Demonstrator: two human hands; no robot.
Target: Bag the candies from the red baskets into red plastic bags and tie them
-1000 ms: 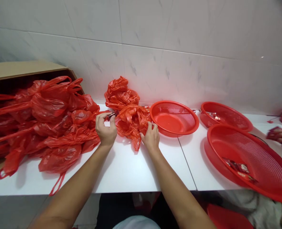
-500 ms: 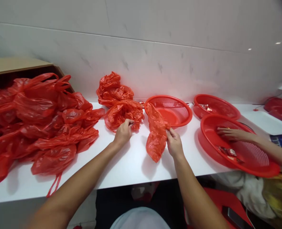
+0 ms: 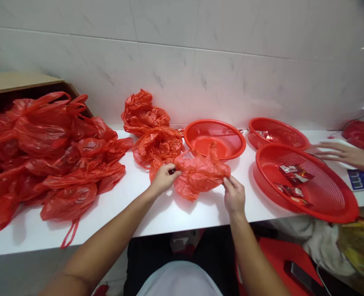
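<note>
Between my hands a thin red plastic bag (image 3: 200,174) is spread out above the white table. My left hand (image 3: 164,179) pinches its left end, with something small and dark showing at the fingertips that I cannot make out. My right hand (image 3: 233,193) is closed on the bag's right edge. Just behind my left hand lies a crumpled heap of red bags (image 3: 159,144), with another crumpled bundle (image 3: 143,111) against the wall. A red perforated basket (image 3: 215,154) stands behind the held bag, its front rim partly covered by it.
Filled, tied red bags (image 3: 65,164) pile up at left before a cardboard box (image 3: 21,80). At right, a large red basket (image 3: 330,205) and a smaller one (image 3: 288,133) hold small wrapped packets. Another person's hand (image 3: 345,155) reaches in from the right. A phone (image 3: 303,277) lies on a red stool.
My left hand has moved right and taken hold of the bag, which is now stretched sideways instead of hanging from my right hand. The other person's hand has left the large basket.
</note>
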